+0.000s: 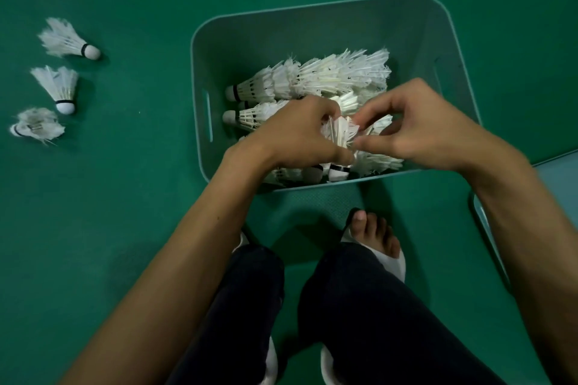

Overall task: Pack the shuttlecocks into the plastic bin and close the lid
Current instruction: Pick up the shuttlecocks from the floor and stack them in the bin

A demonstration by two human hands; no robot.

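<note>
Holding a shuttlecock (339, 131) low over the near half of the bin (200, 50), I have my left hand (300, 131) curled round its feather skirt and my right hand (419, 131) pinching the same skirt from the other side. Both grips are narrow and closed on it. Whether it is one or a nested few I cannot tell. To do this well, I judge it should go down like the rows (312, 78) already in the bin, with the cork toward the bin's left wall. It should slide in along its length with light pressure, since the feathers would crush or splay under a squeeze. The bin's near rim sits just under my wrists, so I should lift clear of it rather than drag across. The far part of the bin is still bare, which gives room to shift the rows back. Three loose ones (59, 87) lie on the floor (125, 197) well left of the bin, across open floor. The lid (560, 184) lies just right of the bin, partly out of view.
</note>
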